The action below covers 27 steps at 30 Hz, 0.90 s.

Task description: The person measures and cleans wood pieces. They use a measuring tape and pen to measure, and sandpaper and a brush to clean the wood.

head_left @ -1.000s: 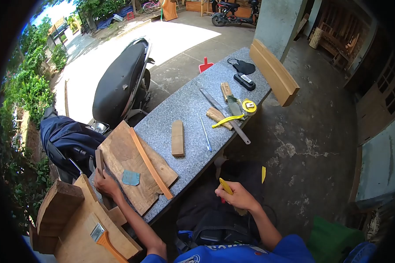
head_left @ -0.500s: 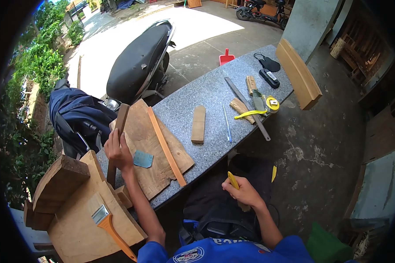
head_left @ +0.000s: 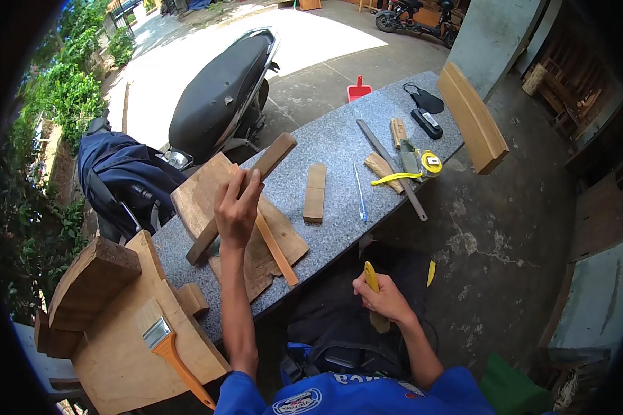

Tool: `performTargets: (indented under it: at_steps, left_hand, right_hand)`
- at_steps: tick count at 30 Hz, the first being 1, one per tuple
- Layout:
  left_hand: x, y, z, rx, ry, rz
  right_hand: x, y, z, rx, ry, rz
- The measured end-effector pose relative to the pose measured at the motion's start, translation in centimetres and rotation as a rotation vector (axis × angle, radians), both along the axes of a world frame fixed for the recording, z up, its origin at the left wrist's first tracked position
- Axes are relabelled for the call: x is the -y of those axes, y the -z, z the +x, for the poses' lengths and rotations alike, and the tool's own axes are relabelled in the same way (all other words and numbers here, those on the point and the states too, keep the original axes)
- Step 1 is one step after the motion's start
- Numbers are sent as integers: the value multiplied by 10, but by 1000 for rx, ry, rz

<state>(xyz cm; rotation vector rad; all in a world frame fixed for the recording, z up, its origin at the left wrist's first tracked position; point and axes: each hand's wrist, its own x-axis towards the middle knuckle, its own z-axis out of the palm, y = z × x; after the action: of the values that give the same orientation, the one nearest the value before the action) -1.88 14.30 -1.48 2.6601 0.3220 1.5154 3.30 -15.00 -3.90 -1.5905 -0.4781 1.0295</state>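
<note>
Board: on table, now crossed by bar.
Left hand: fingers bent round bar, swung rightward, nearer block; upper strip hidden.
Right hand: closed round yellow-handled brush, bristles down.

A motorbike, dark blue fabric over one end, stands between shrubs and a red dustpan.

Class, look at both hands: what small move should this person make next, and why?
Probably bring the dark wooden bar in the left hand toward the yellow-handled tool in the right hand. Each hand holds one item, but the bar slants across the wide board, apart from the tool, so closing that gap seems sensible.
</note>
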Motion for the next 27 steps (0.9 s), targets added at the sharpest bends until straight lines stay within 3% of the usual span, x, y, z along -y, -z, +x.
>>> performTargets:
  at_steps: [4, 10, 20, 23, 25, 27]
  left_hand:
    - [32, -18, 27, -118, 194, 32]
    - [75, -13, 100, -405, 557, -63]
    - [79, 29, 164, -562, 714, -292]
    - [77, 35, 163, -579, 714, -293]
    - [73, 14, 151, -660, 671, -272]
    - [58, 2, 135, -801, 607, -231]
  right_hand:
    - [5, -4, 4, -189, 102, 114]
    - [13, -4, 4, -190, 223, 214]
    - [52, -4, 15, -268, 429, 391]
    - [50, -4, 29, -133, 503, 538]
    - [55, -18, 52, 376, 579, 320]
    - [58, -48, 77, 436, 721, 275]
